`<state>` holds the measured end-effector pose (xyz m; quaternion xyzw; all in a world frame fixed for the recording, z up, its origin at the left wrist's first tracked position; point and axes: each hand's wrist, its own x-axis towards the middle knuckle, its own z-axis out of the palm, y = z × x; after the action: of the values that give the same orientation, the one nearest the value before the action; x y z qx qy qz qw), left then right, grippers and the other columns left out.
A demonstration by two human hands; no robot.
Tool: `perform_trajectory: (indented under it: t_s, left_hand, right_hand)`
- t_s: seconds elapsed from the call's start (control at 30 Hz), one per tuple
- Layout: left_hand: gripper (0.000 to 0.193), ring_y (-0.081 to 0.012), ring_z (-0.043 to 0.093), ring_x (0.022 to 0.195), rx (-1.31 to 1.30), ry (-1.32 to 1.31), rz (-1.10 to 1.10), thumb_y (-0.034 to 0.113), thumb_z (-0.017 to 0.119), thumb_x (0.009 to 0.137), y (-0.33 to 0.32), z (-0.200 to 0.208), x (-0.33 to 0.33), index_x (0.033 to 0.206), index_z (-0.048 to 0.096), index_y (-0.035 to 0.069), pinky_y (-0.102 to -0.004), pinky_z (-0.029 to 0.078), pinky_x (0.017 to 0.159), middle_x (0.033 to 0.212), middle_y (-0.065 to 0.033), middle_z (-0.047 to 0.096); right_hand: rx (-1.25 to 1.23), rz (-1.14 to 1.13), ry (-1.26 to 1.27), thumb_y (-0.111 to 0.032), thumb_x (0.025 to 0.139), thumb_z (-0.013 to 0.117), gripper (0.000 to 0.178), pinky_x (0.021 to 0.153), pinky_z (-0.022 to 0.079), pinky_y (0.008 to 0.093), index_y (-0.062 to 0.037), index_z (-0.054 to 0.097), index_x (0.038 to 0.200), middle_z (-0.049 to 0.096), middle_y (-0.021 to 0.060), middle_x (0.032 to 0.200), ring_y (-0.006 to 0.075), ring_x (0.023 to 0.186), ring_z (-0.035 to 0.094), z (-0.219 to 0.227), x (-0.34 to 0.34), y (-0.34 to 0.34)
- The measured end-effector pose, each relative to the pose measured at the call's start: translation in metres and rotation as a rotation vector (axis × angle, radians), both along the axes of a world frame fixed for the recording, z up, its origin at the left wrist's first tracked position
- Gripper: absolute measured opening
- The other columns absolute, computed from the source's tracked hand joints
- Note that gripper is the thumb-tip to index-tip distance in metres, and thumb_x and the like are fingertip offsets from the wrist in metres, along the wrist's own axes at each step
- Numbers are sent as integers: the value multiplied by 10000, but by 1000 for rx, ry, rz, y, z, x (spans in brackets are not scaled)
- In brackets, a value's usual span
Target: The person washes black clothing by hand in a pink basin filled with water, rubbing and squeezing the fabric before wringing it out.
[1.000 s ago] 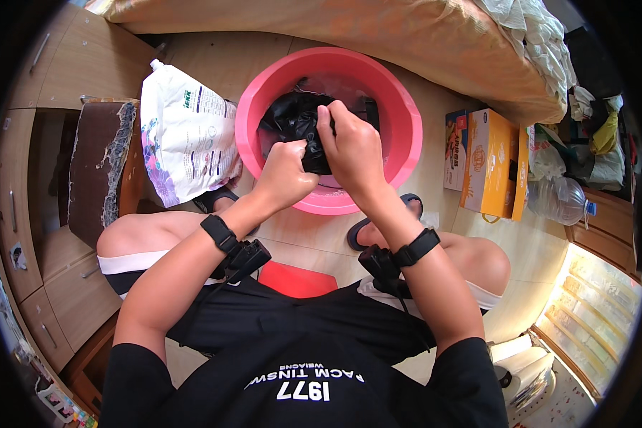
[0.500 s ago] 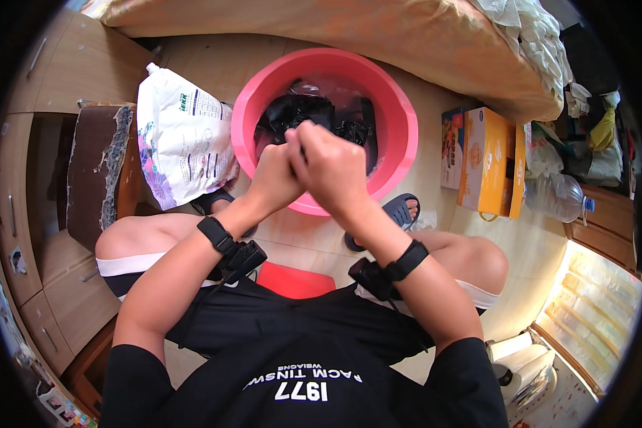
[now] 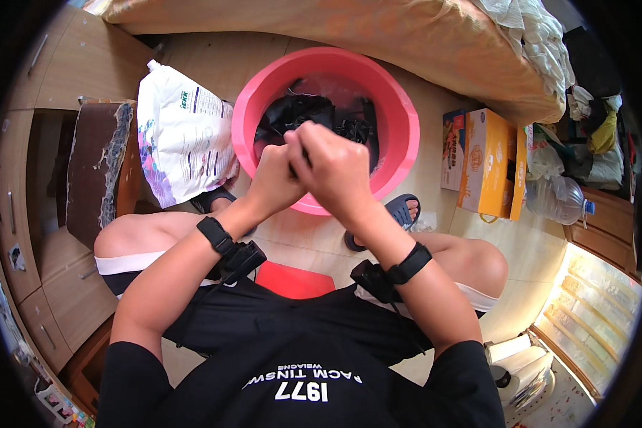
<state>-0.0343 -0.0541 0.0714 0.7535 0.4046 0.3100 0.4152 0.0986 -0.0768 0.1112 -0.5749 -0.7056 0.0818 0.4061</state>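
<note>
A pink plastic basin [image 3: 401, 107] stands on the floor in front of me, holding cloudy water and wet black clothing [image 3: 303, 113]. Over its near side my left hand [image 3: 274, 175] and my right hand [image 3: 332, 164] are pressed together. The fingers of both are curled closed, the right ones lapping over the left. A dark patch shows in the gap between the hands, but whatever they grip is hidden. Black straps with small devices circle both wrists.
To the left, a white detergent bag [image 3: 185, 139] leans beside a worn brown box [image 3: 96, 171] and wooden drawers [image 3: 71, 299]. An orange carton [image 3: 485, 160] and a clear plastic bottle [image 3: 560, 198] are at right. A bed [image 3: 335, 21] edges the far side; a red stool [image 3: 294, 280] is below me.
Both hands stay together in nearly the same place over the basin. The black clothing looks slightly shifted; the view itself has moved very little.
</note>
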Motion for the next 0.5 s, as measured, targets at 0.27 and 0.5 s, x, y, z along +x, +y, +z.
perform_trajectory:
  t_s: [0.27, 0.5]
  left_hand:
    - [90, -438, 687, 741, -121, -11, 18, 2, 661, 770, 5, 8, 3, 825, 650, -67, -419, 516, 600, 742, -269, 650]
    - [96, -428, 705, 781, -253, -112, -24, 1, 658, 770, 1, 3, 4, 842, 662, -61, -410, 532, 646, 774, -271, 663]
  right_hand:
    - [-88, -123, 53, -216, 1001, 612, 261, 532, 479, 420, -59, 560, 799, 601, 159, 674, 358, 620, 628, -2, -3, 2]
    - [-208, -207, 38, -239, 1004, 609, 266, 521, 479, 445, -71, 573, 800, 597, 157, 645, 374, 597, 618, -8, 7, 10]
